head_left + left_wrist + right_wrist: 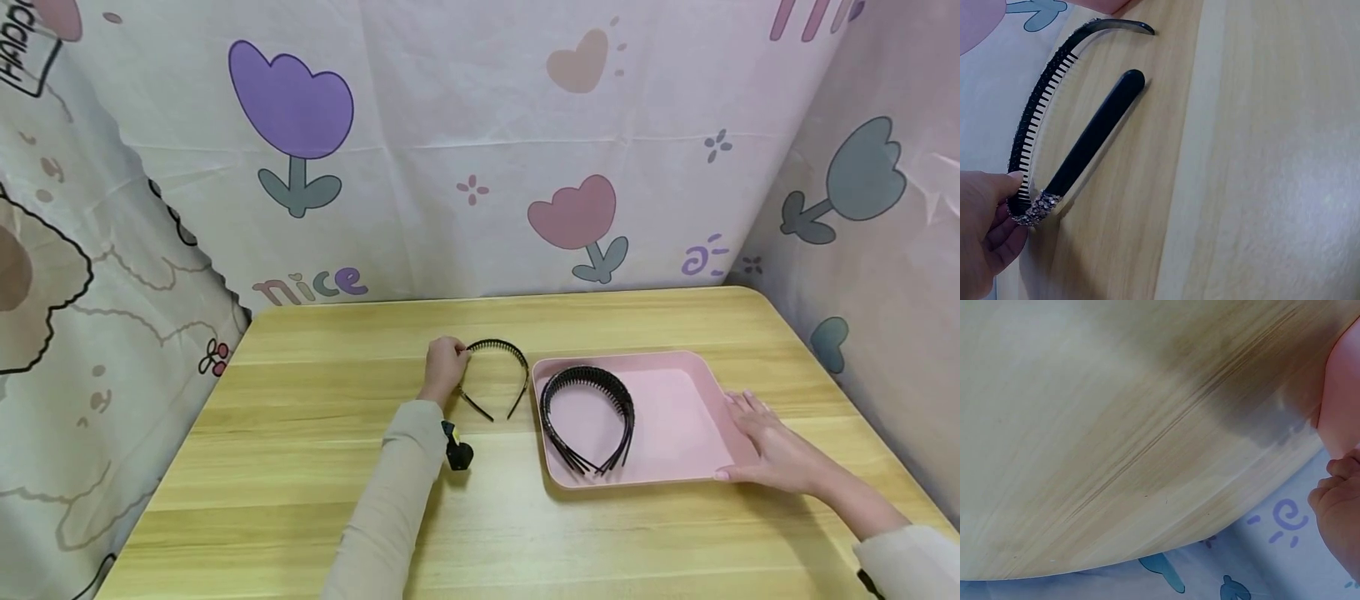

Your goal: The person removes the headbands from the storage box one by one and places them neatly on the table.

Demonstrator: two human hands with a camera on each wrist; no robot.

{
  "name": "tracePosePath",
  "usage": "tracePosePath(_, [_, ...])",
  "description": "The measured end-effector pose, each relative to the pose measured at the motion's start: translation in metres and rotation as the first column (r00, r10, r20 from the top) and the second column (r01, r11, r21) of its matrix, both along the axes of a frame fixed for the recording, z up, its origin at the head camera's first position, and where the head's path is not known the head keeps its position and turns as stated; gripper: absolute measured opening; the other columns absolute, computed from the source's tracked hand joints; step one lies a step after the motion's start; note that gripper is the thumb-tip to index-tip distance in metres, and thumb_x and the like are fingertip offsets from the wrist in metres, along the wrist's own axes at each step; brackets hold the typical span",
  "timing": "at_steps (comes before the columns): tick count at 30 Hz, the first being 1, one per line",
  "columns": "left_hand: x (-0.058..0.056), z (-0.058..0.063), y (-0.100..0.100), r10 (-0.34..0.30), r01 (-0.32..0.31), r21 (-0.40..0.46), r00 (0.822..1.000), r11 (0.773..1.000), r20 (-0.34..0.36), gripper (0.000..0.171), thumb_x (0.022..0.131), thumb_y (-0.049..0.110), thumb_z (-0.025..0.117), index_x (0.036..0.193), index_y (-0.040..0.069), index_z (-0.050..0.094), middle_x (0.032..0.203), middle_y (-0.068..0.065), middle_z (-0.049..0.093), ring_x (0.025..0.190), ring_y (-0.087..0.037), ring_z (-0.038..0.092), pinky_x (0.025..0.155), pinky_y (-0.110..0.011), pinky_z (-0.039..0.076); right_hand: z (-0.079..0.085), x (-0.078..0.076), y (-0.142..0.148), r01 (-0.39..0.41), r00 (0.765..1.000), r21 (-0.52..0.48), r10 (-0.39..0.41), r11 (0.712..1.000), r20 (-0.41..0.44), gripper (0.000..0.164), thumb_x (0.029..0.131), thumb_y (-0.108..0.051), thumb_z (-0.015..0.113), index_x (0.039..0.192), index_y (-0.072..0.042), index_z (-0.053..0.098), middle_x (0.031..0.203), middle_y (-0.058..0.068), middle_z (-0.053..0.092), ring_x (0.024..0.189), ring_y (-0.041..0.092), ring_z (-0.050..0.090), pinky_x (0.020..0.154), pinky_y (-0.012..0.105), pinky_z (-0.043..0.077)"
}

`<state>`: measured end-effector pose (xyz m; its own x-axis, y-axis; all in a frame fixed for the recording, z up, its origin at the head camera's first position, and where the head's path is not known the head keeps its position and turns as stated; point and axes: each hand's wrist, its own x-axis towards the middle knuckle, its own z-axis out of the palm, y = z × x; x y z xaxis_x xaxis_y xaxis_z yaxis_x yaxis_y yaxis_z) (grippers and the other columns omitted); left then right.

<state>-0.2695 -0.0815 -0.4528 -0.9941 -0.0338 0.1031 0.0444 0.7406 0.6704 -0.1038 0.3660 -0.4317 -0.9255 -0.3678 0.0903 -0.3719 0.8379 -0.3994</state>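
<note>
Head: the left hand (444, 368) pinches a thin black toothed headband (495, 342), mid-frame, just left of the pale-pink rectangular plastic-looking tray (678, 417) at right of centre, where similar curved black headbands (588, 375) lie nested; the right hand (780, 450) rests spread, unclenched, on the tray's right end. Left wrist: fingers grasp the headband, lower left; step in hand, judged: handling this single piece, the next move calling for a steady pinch and clearance from the tray wall. Right wrist: the hand, lower right, is cut off; firmness cannot be told.
</note>
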Motion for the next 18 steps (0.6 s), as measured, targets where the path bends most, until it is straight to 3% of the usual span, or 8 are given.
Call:
tracePosePath(11, [0.002, -0.003, -0.005, -0.051, 0.051, 0.045, 0.999, 0.998, 0.007, 0.028, 0.088, 0.017, 0.063, 0.102, -0.007, 0.067, 0.098, -0.021, 0.067, 0.090, -0.029, 0.062, 0.079, -0.038, 0.053, -0.004, 0.001, 0.002, 0.014, 0.999, -0.024, -0.014, 1.000, 0.032, 0.105, 0.068, -0.036, 0.079, 0.138, 0.017, 0.021, 0.140, 0.041, 0.026, 0.141, 0.045, -0.002, 0.108, 0.018, -0.019])
tracePosePath(18, [0.005, 0.004, -0.016, -0.061, 0.061, -0.006, 0.997, 0.998, -0.042, 0.031, 0.091, 0.019, 0.058, 0.105, -0.008, 0.065, 0.100, -0.022, 0.066, 0.093, -0.030, 0.063, 0.081, -0.040, 0.053, -0.001, 0.000, 0.000, 0.020, 1.000, -0.015, -0.020, 1.000, 0.025, 0.105, 0.068, -0.037, 0.079, 0.139, 0.017, 0.022, 0.139, 0.041, 0.027, 0.140, 0.047, 0.001, 0.108, 0.018, -0.019])
